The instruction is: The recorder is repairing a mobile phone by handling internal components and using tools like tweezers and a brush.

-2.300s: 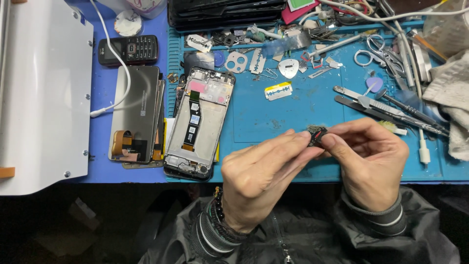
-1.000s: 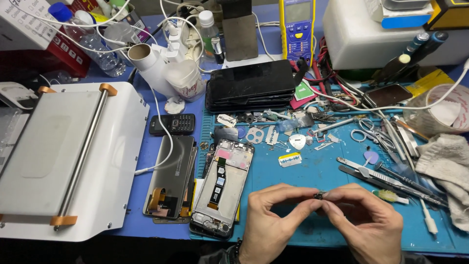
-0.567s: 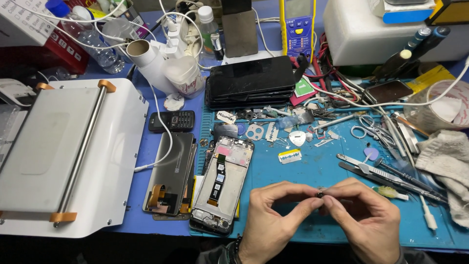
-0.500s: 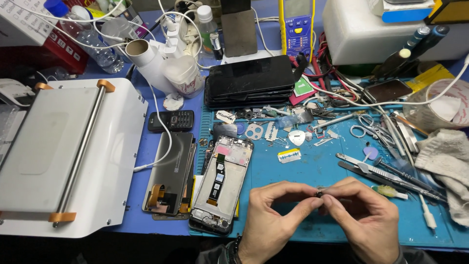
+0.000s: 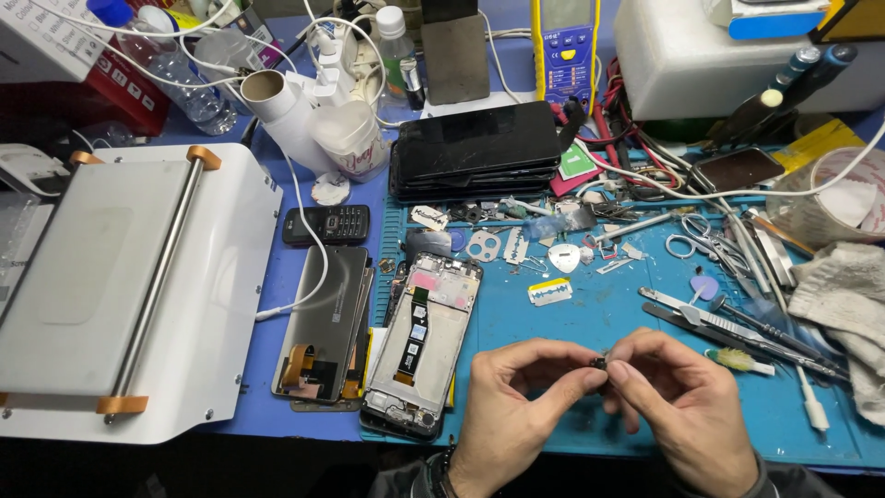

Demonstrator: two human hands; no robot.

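Fingertips of left hand (image 5: 516, 392) and right hand (image 5: 687, 401) pinching one tiny dark component (image 5: 599, 363); opened phone (image 5: 422, 343) beside, on blue mat (image 5: 590, 318).

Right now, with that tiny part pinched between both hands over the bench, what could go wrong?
1. The small dark part is pinched only at the fingertips of the left hand and right hand; a slip could lose it among the loose bits on the blue mat.
2. The opened phone lies exposed just left of the left hand, so a stray knock may harm it.
3. A razor blade lies bare just beyond the hands.
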